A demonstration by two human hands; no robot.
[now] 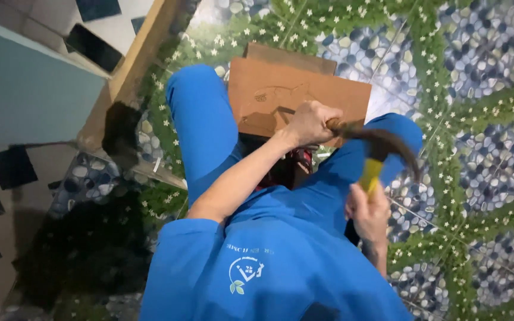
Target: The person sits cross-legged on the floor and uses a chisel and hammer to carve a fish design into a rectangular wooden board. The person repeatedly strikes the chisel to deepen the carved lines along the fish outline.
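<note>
A brown wooden board (269, 89) with a faint drawn outline rests across my knees, which are in blue trousers. My left hand (309, 122) is closed in a fist on the board's near edge, around a thin dark tool (287, 110) whose tip lies on the wood. My right hand (369, 214) grips the yellow handle of a hammer (373, 169). The hammer's dark head is blurred with motion and sits just right of my left fist. A second, darker board (290, 56) shows behind the first.
The floor (477, 89) has a pebble, grass and white flower pattern. A wooden beam (132, 62) runs along the left, next to a teal wall (25, 95). Pale tiles with dark squares (7, 169) lie at the far left.
</note>
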